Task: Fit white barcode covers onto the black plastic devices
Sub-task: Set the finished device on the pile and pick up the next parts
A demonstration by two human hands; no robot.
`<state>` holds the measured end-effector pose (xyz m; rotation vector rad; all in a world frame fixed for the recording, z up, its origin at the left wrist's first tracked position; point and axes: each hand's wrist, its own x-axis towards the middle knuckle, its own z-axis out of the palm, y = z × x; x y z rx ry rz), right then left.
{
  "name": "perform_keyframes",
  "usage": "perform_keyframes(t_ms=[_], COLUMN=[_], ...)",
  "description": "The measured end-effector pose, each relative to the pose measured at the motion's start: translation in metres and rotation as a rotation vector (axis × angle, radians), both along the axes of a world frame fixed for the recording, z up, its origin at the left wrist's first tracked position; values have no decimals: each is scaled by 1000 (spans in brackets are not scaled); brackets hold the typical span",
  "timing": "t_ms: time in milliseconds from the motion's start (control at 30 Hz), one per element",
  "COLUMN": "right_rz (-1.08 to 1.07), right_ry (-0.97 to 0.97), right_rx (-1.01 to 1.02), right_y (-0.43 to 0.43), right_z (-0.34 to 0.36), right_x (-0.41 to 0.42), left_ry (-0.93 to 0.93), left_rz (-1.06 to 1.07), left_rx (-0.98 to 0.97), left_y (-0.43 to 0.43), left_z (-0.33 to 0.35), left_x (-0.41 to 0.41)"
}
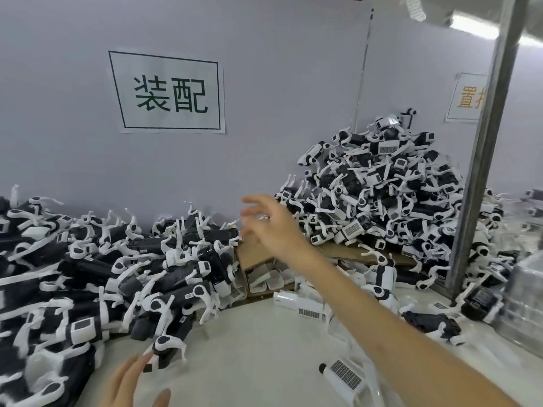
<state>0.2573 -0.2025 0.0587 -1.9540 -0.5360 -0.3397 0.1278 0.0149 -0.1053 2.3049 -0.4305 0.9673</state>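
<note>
While reaching with the empty, spread right hand [270,227] toward the box [252,254] of covers [264,279] at centre, pinch one cover only, barcode face outward. Close the open, empty left hand [132,383] on the device [166,348] just beside it for fitting.

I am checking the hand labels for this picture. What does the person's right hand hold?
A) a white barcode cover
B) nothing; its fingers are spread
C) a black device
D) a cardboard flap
B: the right hand reaches forward over the cardboard box with its fingers spread apart, and nothing is gripped in them.
</note>
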Motion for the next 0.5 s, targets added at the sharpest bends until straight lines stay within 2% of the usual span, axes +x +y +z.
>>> perform_keyframes(t_ms=[33,133,167,233,333,433,500], right_rz=[45,99,132,217,248,258,263], right_ry=[34,117,127,173,168,120,84], right_rx=[-65,-231,-278,-340,-451,-510,-506], right_y=[8,29,35,48,66,71,70], right_z=[-38,-122,-141,-166,-185,-195,-199], right_x=[-11,-42,-49,-61,-71,-73,-72], left_ry=[36,-87,-32,159,412,548,559], left_rz=[-11,56,78,150,281,270,291], left_rx=[25,170,149,-31,-173,-158,-108], left_y=[3,2,1,-4,5,6,5], left_z=[-1,-15,-20,-20,-25,-21,-25], left_x=[5,9,5,-6,-4,-6,-6])
